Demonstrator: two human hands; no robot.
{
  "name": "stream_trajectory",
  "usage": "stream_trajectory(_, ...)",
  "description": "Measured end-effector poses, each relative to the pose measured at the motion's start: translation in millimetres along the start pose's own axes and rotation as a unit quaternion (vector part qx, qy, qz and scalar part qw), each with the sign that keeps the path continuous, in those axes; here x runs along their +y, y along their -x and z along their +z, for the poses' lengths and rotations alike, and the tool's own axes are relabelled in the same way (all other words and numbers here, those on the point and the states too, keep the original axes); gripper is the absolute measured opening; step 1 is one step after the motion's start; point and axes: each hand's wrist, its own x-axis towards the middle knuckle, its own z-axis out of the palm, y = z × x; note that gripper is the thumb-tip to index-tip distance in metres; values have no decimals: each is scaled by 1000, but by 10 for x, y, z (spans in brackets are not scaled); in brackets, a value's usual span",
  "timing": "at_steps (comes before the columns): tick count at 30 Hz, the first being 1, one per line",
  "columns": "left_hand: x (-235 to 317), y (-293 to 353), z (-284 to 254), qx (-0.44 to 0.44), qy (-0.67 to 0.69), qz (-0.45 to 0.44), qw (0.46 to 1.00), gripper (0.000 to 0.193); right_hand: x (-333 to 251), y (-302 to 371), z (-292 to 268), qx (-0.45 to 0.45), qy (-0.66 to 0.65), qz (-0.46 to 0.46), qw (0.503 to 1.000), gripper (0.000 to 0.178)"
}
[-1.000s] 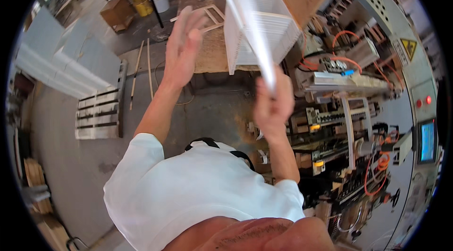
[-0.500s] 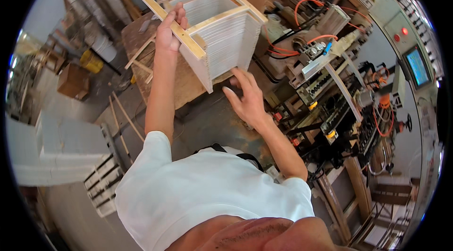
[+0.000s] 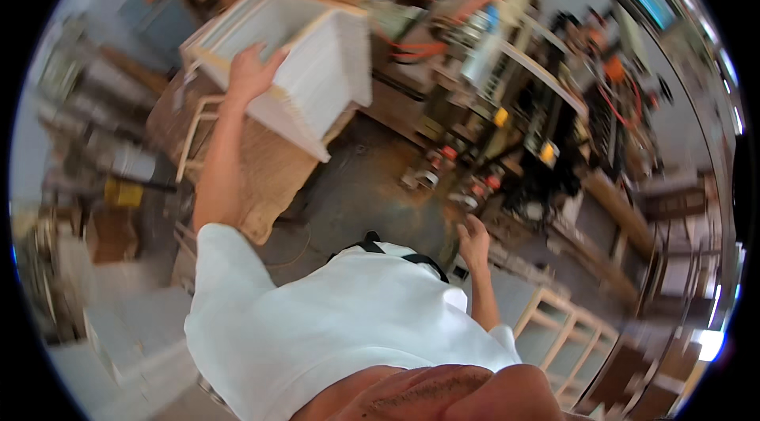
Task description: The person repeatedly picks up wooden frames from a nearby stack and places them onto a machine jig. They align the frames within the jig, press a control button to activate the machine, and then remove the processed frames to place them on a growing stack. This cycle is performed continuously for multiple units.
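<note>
My left hand (image 3: 253, 74) rests at the near left edge of a stack of white wooden frames (image 3: 321, 77) with bare wood tops. Its thumb and fingers are spread and not wrapped round a frame. The stack stands on a worn wooden table (image 3: 277, 172). My right hand (image 3: 475, 244) hangs low at my right side, away from the stack. Its fingers are slightly bent and apart, and I see nothing in them. The picture is blurred by motion.
A machine (image 3: 514, 96) with orange hoses fills the right side. A light slatted wooden frame (image 3: 566, 334) stands at the lower right. Loose wooden strips (image 3: 192, 136) lie on the table's left. White stacked boards (image 3: 142, 326) and a brown box (image 3: 111, 235) are at left.
The top frame, tilted up in my left hand before, now lies level on the stack, and that hand has loosened. My right hand has moved from the stack down to my right side. The view has turned right.
</note>
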Motion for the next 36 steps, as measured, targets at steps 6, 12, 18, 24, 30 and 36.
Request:
stream_trajectory(6, -788, -497, 706, -104, -9, 39, 994, 54, -45, 372, -784, 108, 81, -126, 983, 34)
stream_trajectory(12, -371, -612, 799, -87, -139, 24, 986, 53, 142, 1873, -2672, 438, 236, -77, 864, 29)
stream_trajectory(18, 796, 235, 1060, 145, -22, 199, 969, 47, 72, 4027, -3739, 549, 515, 258, 605, 49)
stream_trajectory(24, 4223, 2986, 1083, -311, 425, 229, 819, 22, 84, 5057, -3210, 451, 488, 452, 595, 44)
stream_trajectory(30, 5406, 4396, 1034, -603, 454, 375, 538, 39, -37, 4659, -3156, 506, 388, 327, 698, 35)
stream_trajectory(36, 5793, 4385, 630, -793, 576, -61, 187, 52, -453, 3049, -2907, 395, 330, 140, 846, 36)
